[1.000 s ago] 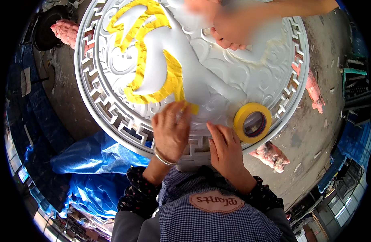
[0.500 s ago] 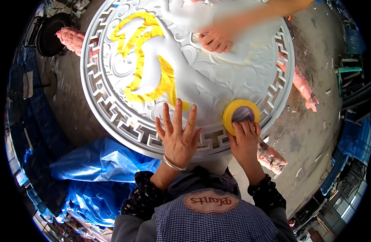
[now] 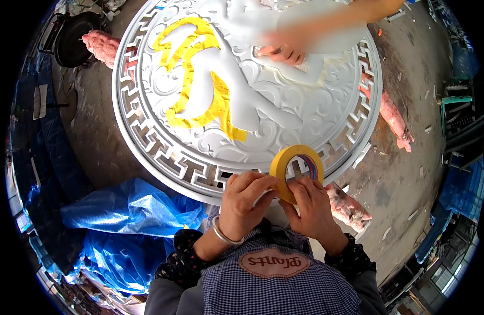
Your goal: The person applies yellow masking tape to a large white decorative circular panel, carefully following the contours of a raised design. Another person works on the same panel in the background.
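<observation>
In the head view, a person works at the near edge of a round, light-coloured panel [image 3: 284,94] with raised swirling relief and an openwork key-pattern border. The yellow tape roll [image 3: 280,168] is at that near edge, a little right of its middle, tilted and overlapping the border in view; whether it touches the panel cannot be told.

The right hand [image 3: 311,210] is closed on the roll, fingers hooked over its lower rim into the hole and thumb beneath. The left hand [image 3: 244,202], a bracelet [image 3: 222,234] at its wrist, has its thumb and forefinger drawn together against the roll's left side; whether they pinch the tape's end is unclear.

Yellow tape strips [image 3: 221,100] outline a smooth raised shape on the panel's left half, the lowest end lying toward the near edge. Near the far right edge, a co-worker's hand [image 3: 286,54] rests on the relief, its forearm blurred. A pink, lumpy length [image 3: 394,121] juts from beneath the right edge. A blue sheet [image 3: 131,210] lies bunched beyond the near left edge.
</observation>
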The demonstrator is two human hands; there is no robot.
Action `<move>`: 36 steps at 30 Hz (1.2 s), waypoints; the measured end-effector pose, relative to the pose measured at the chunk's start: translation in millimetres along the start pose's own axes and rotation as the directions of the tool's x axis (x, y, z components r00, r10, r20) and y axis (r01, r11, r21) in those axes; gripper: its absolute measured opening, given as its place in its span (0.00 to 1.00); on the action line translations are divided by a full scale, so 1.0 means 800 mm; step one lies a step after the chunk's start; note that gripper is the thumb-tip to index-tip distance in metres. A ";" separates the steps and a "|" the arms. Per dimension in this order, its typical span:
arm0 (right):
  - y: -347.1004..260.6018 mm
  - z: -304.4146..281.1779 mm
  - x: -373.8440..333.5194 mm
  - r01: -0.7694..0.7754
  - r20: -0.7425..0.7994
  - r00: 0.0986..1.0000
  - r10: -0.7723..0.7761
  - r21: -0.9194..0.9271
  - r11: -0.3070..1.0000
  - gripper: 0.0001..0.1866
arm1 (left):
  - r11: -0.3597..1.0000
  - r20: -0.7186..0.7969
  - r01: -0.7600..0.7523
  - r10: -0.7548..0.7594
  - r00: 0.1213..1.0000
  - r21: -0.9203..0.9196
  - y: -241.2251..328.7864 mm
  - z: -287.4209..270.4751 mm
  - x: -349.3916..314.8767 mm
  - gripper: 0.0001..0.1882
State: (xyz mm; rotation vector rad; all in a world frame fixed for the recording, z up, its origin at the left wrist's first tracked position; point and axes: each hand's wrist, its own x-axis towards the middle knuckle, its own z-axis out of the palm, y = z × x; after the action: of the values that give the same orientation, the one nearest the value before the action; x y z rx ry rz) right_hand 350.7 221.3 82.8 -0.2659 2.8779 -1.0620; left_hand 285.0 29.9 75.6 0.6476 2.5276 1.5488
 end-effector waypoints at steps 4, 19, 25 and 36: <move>-0.005 -0.005 0.005 -0.003 0.015 1.000 0.002 0.035 0.999 0.26 | 0.993 -0.026 -0.081 0.084 0.996 0.089 -0.002 -0.005 0.003 0.19; -0.001 -0.017 0.047 -0.048 -0.023 0.998 0.051 0.100 0.994 0.11 | 0.990 0.091 0.120 -0.114 0.989 -0.068 -0.004 -0.015 0.009 0.19; 0.000 -0.008 0.050 -0.033 0.004 0.999 0.033 0.013 0.999 0.12 | 0.995 0.060 0.095 -0.095 0.994 0.014 -0.013 -0.009 0.012 0.12; 0.008 0.019 0.036 0.117 -0.220 0.964 -0.146 -0.141 0.983 0.17 | 0.843 0.207 0.385 -0.329 0.922 -0.377 -0.016 -0.003 0.009 0.04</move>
State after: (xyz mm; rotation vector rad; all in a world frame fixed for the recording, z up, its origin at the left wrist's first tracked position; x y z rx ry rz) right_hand 323.4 210.8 67.3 -0.3695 3.1817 -0.9908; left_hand 273.9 25.7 66.3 0.1964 1.9790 1.7406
